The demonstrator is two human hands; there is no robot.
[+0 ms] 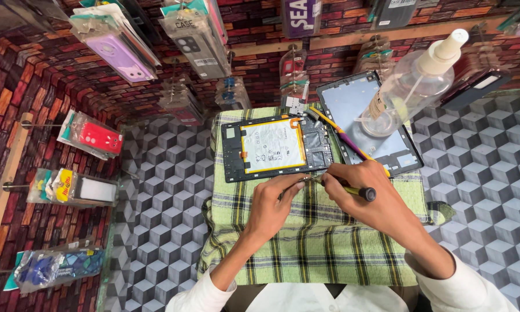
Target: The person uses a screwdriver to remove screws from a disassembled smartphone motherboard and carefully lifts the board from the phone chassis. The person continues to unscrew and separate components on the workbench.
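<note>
Because the two hands are brought close together over the checked cloth (306, 242), a very small part can be worked on without slipping. The right hand (367, 196) is closed around a screwdriver (352, 189) with a yellow shaft and a black end, and its tip is pointed at the left hand (271, 208). The left hand's fingers (292, 186) are pinched shut at that tip; what is pinched is too small to be made out. Just past the hands, an opened tablet (277, 147) is laid flat on the cloth with its back off, so its white battery and inside parts can be reached. Beside it on the right, the tablet's screen panel (352, 104) is set down, with a purple and yellow tool (344, 136) lying across it. A clear spray bottle (413, 86) is kept on the panel. Farther off, packed phone cases (121, 52) are hung on the brick wall (34, 75) above the cube-patterned worktop (479, 167).
</note>
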